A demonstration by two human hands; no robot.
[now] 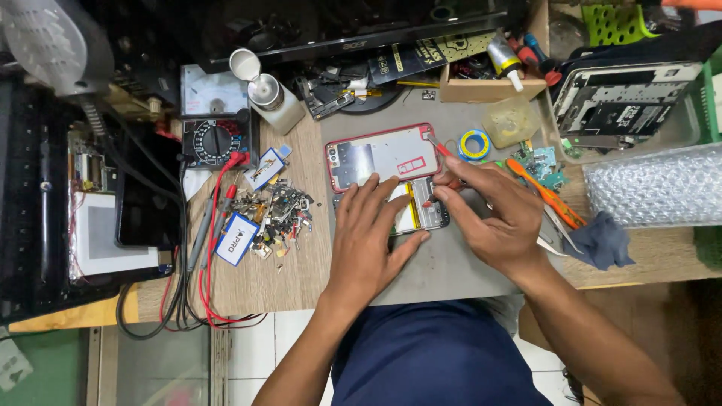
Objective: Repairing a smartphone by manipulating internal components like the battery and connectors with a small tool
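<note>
- The left hand (370, 239) lies flat with fingers spread on the opened phone (421, 210), pinning its near side to the grey mat (451, 263); it grips nothing.
- The right hand (492, 218) is pinched narrow around a thin red-handled tool (438, 146), the tip set at the phone's upper right corner, fingertips (444, 193) touching the phone's top edge.
- The phone sits mid-mat, mostly hidden under both hands, its battery and metal plate showing between them.
- Just behind it and touching its far edge lies a red-rimmed back cover (383, 156), inner face up.
- Right of the hand: a blue tape roll (474, 144), small circuit boards (543, 163), orange tweezers (549, 197) and a dark blue cloth (602, 240), all crowded close to the wrist.
- Left of the mat's edge, a heap of small metal parts (274, 214) and a multimeter (214, 141) with red leads (210, 248) trailing over the table (256, 282) front edge.
- The barest room is the near strip of mat in front of the hands, up to the table's front edge.
</note>
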